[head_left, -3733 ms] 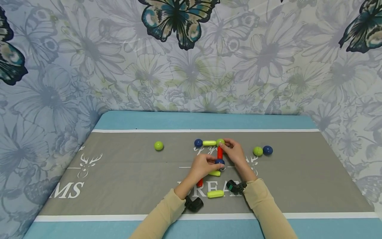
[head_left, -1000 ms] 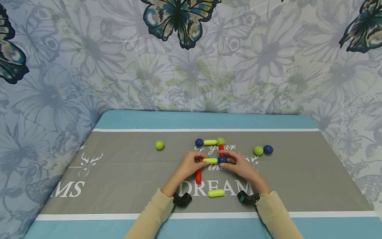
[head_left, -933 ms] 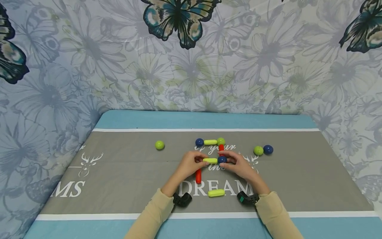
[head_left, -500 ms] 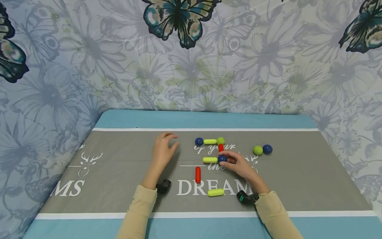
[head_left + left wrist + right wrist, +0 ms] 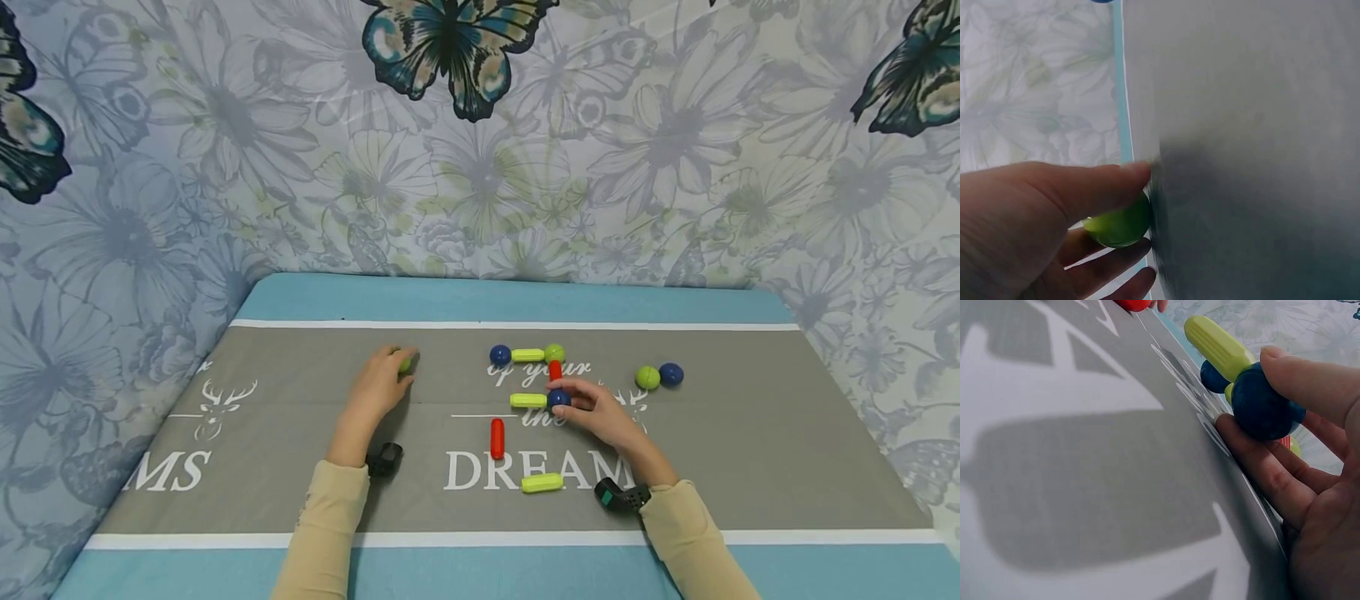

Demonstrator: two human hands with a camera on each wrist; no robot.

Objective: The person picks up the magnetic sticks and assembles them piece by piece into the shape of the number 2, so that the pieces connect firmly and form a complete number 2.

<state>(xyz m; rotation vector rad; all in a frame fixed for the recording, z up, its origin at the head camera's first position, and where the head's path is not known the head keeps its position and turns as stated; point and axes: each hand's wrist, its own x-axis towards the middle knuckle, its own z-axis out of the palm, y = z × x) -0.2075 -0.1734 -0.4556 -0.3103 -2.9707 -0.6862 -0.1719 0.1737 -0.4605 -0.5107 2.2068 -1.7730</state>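
Note:
My left hand is at a green ball on the left part of the mat. In the left wrist view the thumb lies along one side of the green ball and fingers curl along the other. My right hand pinches a blue ball between thumb and fingers. A yellow-green rod sticks out from that blue ball. From it a red rod leads back to another green ball, joined by a second yellow-green rod to a blue ball at the back.
A loose red rod and a loose yellow-green rod lie nearer the front of the grey mat. To the right, a green ball and a blue ball sit side by side. A patterned wall rises behind the table.
My left hand has let go of the yellow-green rod by the blue ball and moved left to the lone green ball, now in its grasp. The right hand stays on the blue ball.

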